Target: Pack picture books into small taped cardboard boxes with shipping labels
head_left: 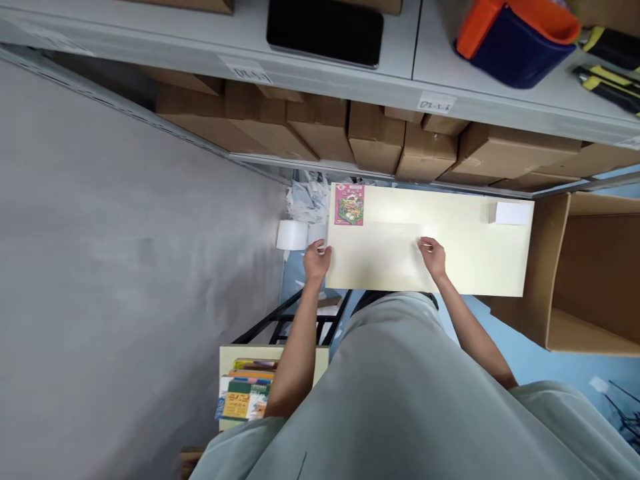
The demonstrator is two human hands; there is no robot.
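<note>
A pale cream tabletop lies before me. At its left edge is my left hand, fingers curved and apart, with nothing visible in them. My right hand is over the middle of the table, its thumb and fingers pinched together. Between the hands there is a faint see-through sheet, seemingly plastic; the right fingertips are at its right edge. A pink booklet with a picture on its cover lies flat at the upper left corner. Near the upper right corner sits a small white box or stack of cards.
Shelving with cardboard boxes runs along the back. A black phone and an orange-and-blue holder rest on the upper shelf. An open carton stands right. White rolls are left; books lie on a lower-left surface.
</note>
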